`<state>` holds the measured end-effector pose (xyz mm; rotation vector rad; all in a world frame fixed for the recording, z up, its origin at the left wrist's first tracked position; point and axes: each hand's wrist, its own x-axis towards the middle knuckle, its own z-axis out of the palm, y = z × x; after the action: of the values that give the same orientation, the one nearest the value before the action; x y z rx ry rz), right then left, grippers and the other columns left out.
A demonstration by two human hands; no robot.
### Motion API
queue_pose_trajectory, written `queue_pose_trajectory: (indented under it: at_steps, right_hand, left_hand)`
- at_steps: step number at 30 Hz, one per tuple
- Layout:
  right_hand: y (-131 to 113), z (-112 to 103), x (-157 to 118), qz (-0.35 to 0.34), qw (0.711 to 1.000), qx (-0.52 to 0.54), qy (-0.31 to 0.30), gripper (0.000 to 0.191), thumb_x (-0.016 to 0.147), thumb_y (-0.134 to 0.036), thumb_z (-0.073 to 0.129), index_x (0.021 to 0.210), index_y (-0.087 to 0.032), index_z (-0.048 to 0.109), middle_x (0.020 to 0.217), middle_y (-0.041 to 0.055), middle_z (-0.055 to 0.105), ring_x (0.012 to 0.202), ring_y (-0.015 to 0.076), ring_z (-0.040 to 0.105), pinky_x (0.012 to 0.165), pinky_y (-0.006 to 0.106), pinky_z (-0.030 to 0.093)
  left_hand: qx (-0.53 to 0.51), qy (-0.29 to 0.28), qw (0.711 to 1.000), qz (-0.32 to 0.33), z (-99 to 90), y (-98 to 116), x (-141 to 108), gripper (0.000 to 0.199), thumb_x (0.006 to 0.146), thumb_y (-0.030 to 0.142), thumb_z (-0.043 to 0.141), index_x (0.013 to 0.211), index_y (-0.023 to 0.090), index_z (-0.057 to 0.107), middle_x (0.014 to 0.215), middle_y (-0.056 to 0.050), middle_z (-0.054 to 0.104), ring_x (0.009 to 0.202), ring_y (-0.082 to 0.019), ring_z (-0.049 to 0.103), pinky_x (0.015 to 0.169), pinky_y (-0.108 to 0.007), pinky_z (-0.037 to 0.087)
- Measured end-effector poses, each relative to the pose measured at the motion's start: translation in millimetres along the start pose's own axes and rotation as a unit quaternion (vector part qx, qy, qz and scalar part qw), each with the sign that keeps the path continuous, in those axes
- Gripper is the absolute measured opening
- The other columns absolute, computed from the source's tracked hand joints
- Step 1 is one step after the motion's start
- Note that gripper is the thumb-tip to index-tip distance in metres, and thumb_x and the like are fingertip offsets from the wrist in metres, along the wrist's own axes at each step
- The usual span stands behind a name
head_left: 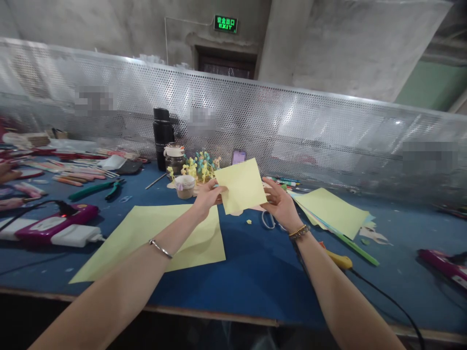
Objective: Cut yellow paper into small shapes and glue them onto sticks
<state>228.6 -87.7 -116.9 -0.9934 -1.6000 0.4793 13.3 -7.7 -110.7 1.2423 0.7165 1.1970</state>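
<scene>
A small square sheet of pale yellow paper (242,185) is held up above the table, tilted a little. My left hand (208,198) pinches its left edge, thumb in front and fingers partly behind. At the right edge, my right hand (280,203) grips the same sheet; some of its fingertips are hidden. Below my left forearm lies a larger yellow sheet (197,243) flat on the blue table. Scissors with pale handle loops (268,219) lie by my right hand, their blades not visible. A tiny yellow scrap (248,222) is close by.
Right of my hands are stacked coloured sheets (330,209), a green strip (359,250) and a corded yellow tool (337,260). Behind stand small yellow figures (191,169), a white cup (185,187) and a black flask (163,136). Left are pliers (95,189), a power strip (58,223) and another person's hand (9,172).
</scene>
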Motion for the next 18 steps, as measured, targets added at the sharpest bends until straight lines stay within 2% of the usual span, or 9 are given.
queue_pose_trajectory:
  at_steps: [3, 4, 6, 8, 10, 12, 15, 18]
  right_hand:
    - [-3.2, 1.4, -1.6, -0.005, 1.0, 0.008, 0.002, 0.084, 0.073, -0.02, 0.066, 0.145, -0.029, 0.024, 0.118, 0.0084, 0.063, 0.085, 0.018, 0.067, 0.076, 0.033, 0.057]
    - [-3.8, 2.0, -2.1, -0.006, 1.0, 0.002, 0.0, 0.084, 0.073, -0.02, 0.067, 0.145, -0.031, 0.025, 0.119, 0.0077, 0.063, 0.087, 0.0185, 0.067, 0.077, 0.033, 0.057]
    - [-4.1, 3.4, -3.0, 0.0, 1.0, -0.023, -0.013, 0.067, 0.073, -0.021, 0.067, 0.135, -0.031, 0.045, 0.114, 0.0055, 0.066, 0.087, 0.0198, 0.068, 0.077, 0.034, 0.057]
    - [-3.6, 4.4, -3.4, 0.007, 0.998, -0.058, -0.019, 0.038, 0.073, -0.023, 0.067, 0.111, -0.027, 0.067, 0.103, 0.0047, 0.071, 0.084, 0.0208, 0.069, 0.076, 0.034, 0.057]
    - [-3.0, 4.2, -3.3, 0.01, 0.996, -0.091, 0.002, 0.02, 0.073, -0.024, 0.067, 0.092, -0.024, 0.074, 0.093, 0.0049, 0.074, 0.08, 0.0211, 0.069, 0.074, 0.035, 0.057]
    - [-2.9, 2.8, -2.7, 0.012, 0.993, -0.113, 0.039, 0.018, 0.073, -0.025, 0.067, 0.09, -0.022, 0.075, 0.09, 0.0051, 0.074, 0.076, 0.0209, 0.069, 0.071, 0.035, 0.056]
    - [-3.6, 0.3, -1.4, 0.011, 0.989, -0.117, 0.088, 0.02, 0.073, -0.027, 0.068, 0.091, -0.021, 0.075, 0.089, 0.0051, 0.075, 0.073, 0.0202, 0.069, 0.068, 0.033, 0.056]
    - [-3.9, -0.3, -0.6, 0.004, 0.989, -0.102, 0.109, 0.021, 0.071, -0.028, 0.07, 0.091, -0.021, 0.075, 0.09, 0.0044, 0.075, 0.075, 0.0199, 0.069, 0.069, 0.032, 0.056]
  left_hand:
    - [0.03, -0.001, 0.999, 0.021, 0.9, -0.7, -1.1, 0.028, 0.066, 0.023, 0.066, 0.093, 0.018, 0.061, 0.077, -0.002, 0.07, 0.063, -0.016, 0.065, 0.063, -0.029, 0.053]
    - [0.037, 0.004, 0.999, 0.029, 1.3, -0.6, -1.2, 0.03, 0.067, 0.023, 0.065, 0.096, 0.017, 0.06, 0.077, -0.003, 0.07, 0.063, -0.016, 0.066, 0.063, -0.029, 0.054]
    - [0.044, 0.014, 0.998, 0.045, 2.1, -0.2, -1.2, 0.037, 0.07, 0.022, 0.063, 0.106, 0.017, 0.058, 0.078, -0.004, 0.07, 0.064, -0.018, 0.066, 0.061, -0.031, 0.054]
    - [0.04, 0.016, 0.997, 0.062, 3.0, 0.6, -1.7, 0.051, 0.072, 0.021, 0.062, 0.121, 0.02, 0.051, 0.083, -0.005, 0.07, 0.067, -0.019, 0.066, 0.06, -0.031, 0.054]
    - [0.024, 0.004, 0.997, 0.076, 3.8, 1.7, -3.1, 0.065, 0.073, 0.022, 0.063, 0.134, 0.025, 0.04, 0.093, -0.006, 0.07, 0.073, -0.019, 0.066, 0.063, -0.032, 0.055]
    - [0.009, -0.016, 0.996, 0.09, 4.9, 3.3, -5.7, 0.074, 0.073, 0.024, 0.066, 0.139, 0.03, 0.033, 0.103, -0.008, 0.067, 0.08, -0.02, 0.066, 0.068, -0.032, 0.054]
    - [0.024, -0.069, 0.992, 0.103, 7.5, 5.8, -11.2, 0.075, 0.068, 0.026, 0.072, 0.136, 0.031, 0.041, 0.115, -0.008, 0.063, 0.086, -0.02, 0.065, 0.071, -0.03, 0.053]
    - [0.089, -0.117, 0.983, 0.106, 11.4, 6.6, -16.4, 0.057, 0.061, 0.025, 0.077, 0.116, 0.024, 0.063, 0.115, -0.008, 0.064, 0.079, -0.018, 0.065, 0.068, -0.027, 0.051]
